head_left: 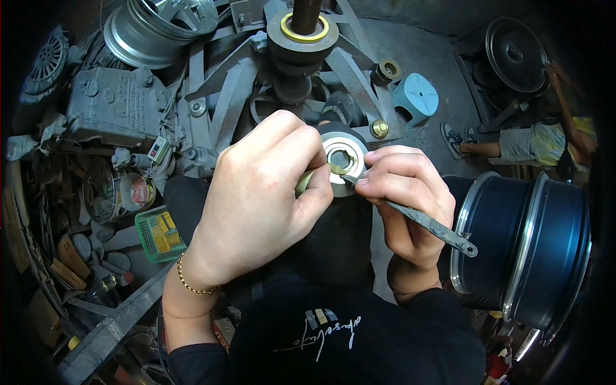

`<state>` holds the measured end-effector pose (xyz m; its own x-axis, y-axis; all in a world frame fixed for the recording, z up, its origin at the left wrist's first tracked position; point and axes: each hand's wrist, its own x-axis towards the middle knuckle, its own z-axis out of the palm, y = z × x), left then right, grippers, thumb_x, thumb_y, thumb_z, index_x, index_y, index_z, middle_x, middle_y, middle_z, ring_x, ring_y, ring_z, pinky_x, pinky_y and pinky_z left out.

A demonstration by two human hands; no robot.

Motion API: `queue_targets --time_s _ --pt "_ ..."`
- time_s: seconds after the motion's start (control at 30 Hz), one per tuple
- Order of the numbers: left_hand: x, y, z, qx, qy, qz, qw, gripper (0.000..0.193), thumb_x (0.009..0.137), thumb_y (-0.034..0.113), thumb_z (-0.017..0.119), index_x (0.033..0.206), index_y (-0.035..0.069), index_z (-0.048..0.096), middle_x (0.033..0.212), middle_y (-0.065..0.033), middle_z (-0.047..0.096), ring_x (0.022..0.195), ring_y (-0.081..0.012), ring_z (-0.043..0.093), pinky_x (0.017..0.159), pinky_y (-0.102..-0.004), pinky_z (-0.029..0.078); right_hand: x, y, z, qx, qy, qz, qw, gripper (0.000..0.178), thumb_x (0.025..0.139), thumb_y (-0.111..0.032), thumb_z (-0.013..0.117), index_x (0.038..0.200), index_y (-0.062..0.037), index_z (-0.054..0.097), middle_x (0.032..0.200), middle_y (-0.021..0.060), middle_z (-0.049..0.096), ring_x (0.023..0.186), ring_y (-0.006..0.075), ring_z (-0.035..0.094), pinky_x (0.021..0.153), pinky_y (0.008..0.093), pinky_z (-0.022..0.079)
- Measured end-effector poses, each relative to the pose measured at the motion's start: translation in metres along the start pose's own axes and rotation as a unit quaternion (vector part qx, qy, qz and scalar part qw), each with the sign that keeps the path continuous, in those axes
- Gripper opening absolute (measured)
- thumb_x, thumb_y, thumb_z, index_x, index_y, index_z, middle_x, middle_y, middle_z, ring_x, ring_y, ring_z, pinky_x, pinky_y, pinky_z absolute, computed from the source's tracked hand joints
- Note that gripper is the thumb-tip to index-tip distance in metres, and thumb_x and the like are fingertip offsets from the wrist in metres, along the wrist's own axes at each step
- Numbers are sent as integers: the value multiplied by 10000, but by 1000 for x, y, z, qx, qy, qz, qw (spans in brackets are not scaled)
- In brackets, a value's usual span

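The biggest thing near me is the dark blue wheel rim point(532, 247), standing on edge well to the right of the round metal hub piece point(344, 160) I am working on. Beyond that piece rises the grey machine frame point(224, 96) with its spreading arms, and the threaded post with a yellow-ringed collar point(304, 29) stands straight behind it. A silver wheel rim point(154, 29) lies far up to the left of the hub piece, on top of the clutter. A black rim point(515, 54) leans up to the right of it, and below that rim another person point(526, 144) sits on the floor, well apart from my hub piece. A light blue stool point(416, 96) stands between that person and the machine frame. A green box point(160, 234) sits low to the left of the hub piece, among scattered parts.

My left hand point(256, 192) is closed around the hub piece from the left, fingers curled over its rim and thumb pressed near its face, holding it up in front of my chest. The piece shows a bright silver face with a hexagonal hole in the middle. My right hand point(407, 199) is shut on a thin grey metal tool point(427, 221), pinched between thumb and forefinger; its tip touches the silver face just beside the hole, and its looped end sticks out lower right of the piece. A gold bracelet point(189, 282) circles my left wrist
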<state>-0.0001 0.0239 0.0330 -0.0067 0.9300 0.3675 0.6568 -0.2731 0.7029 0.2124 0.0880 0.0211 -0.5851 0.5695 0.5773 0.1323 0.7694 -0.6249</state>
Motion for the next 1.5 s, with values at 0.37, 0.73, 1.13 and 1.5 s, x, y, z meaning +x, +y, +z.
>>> queue_targets --time_s 0.37,0.73,1.13,1.5 --pt "-1 -1 2 -5 9 0 1000 133 803 -49 760 869 -22 648 887 -102 648 729 -215 660 657 -311 526 -8 6 5 63 36 29 997 207 817 -13 760 1019 -53 778 1020 117 717 993 320 723 890 423 577" --pt "-1 0 2 3 14 9 1000 141 788 -53 759 860 -21 642 870 -113 650 743 -247 672 668 -322 535 -3 7 2 23 2 5 1000 241 790 -30 765 1029 -58 783 1004 108 715 977 317 717 889 427 570" --pt "-1 0 1 -3 9 0 1000 132 800 -48 761 868 -24 650 873 -108 649 741 -234 670 672 -319 537 -5 9 1 59 13 20 998 199 824 -45 779 1022 -57 784 1008 111 726 986 311 715 900 435 560" --pt "-2 -1 1 -15 12 -6 1000 125 808 -44 764 873 -24 658 887 -107 659 741 -224 673 673 -309 536 -12 12 8 134 77 22 988 132 916 -62 724 1034 -3 731 1011 143 718 1002 306 707 908 430 555"
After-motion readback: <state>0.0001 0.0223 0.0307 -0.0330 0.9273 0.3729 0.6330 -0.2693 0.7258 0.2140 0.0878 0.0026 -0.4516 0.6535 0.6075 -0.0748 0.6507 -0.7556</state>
